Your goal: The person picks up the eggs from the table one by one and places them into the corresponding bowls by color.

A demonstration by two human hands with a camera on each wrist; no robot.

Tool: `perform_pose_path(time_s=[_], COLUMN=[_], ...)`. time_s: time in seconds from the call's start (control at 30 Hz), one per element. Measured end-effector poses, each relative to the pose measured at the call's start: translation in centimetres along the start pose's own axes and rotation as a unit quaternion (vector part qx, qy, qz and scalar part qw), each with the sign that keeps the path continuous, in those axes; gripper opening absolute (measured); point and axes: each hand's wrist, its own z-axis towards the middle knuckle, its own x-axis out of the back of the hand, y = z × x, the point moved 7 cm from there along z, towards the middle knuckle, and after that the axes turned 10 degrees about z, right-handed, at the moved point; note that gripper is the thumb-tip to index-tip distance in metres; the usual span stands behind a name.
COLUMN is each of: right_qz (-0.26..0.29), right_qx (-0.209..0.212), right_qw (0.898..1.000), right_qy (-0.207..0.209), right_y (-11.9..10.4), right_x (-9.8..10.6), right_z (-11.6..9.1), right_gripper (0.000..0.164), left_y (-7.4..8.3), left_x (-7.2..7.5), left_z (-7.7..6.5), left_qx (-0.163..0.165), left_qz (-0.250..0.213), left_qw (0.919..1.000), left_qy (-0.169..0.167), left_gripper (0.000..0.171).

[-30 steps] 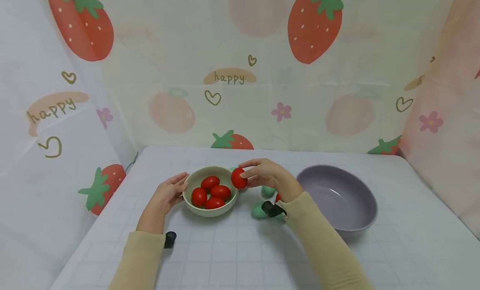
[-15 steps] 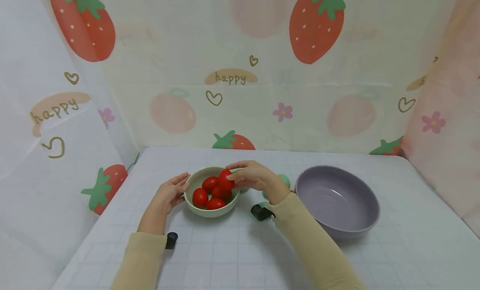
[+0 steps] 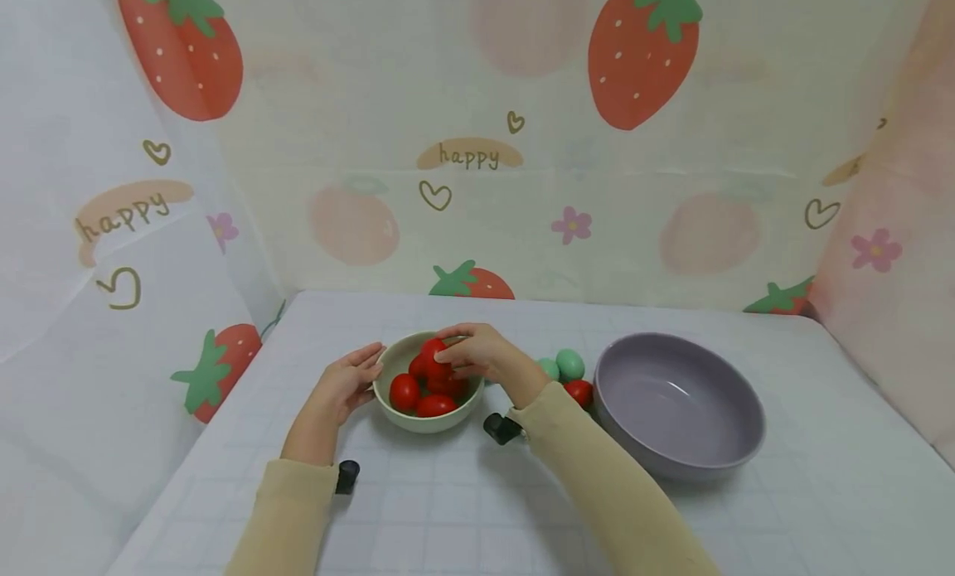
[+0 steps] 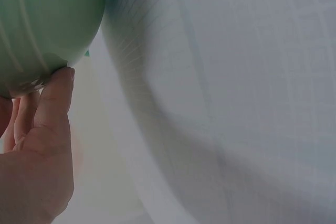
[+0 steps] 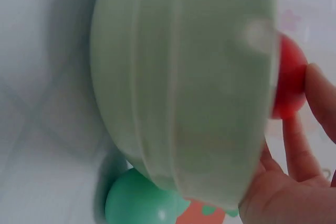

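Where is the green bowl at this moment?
In the head view, the green bowl stands on the table just left of centre, with the left hand touching its left side and the purple bowl farther to the right.

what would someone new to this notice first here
Probably the bright red egg-shaped pieces in the pale green bowl, left of centre, where the right hand pinches one and the left hand touches the side. Then the large purple basin to the right, and big printed strawberries on the backdrop.
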Motion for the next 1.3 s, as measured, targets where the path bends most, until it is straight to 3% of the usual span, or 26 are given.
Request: perform_pose_path(time_s=[0.47,0.87,1.1,1.3], right_qz=[-0.104,-0.173,-0.156,-0.107], right_qx=[0.019,0.005,0.004,-0.004], right_qw=[0.994,0.984,0.987,0.994], right_qy=[0.024,0.033,0.046,0.036], right_y=[0.4,0.9,0.6,-0.4], right_x=[-1.5,-1.8,-1.4,-0.8], right_z=[0.5,0.6,0.0,-0.7], right_gripper=[0.041,0.038,0.039,0.036], left_y=[0.0,-0.2,-0.2,-0.2], left_x=[0.1,0.0,-0.2,0.0], left_z=[0.2,0.3,0.4,0.1], left_qx=[0.006,0.008,0.007,0.004], left_qz=[-0.004,-0.002,0.001,-0.001], left_qw=[1.0000,1.0000,1.0000,1.0000], left_qy=[0.003,0.006,0.006,0.002], left_gripper=[0.056,0.055,0.056,0.056])
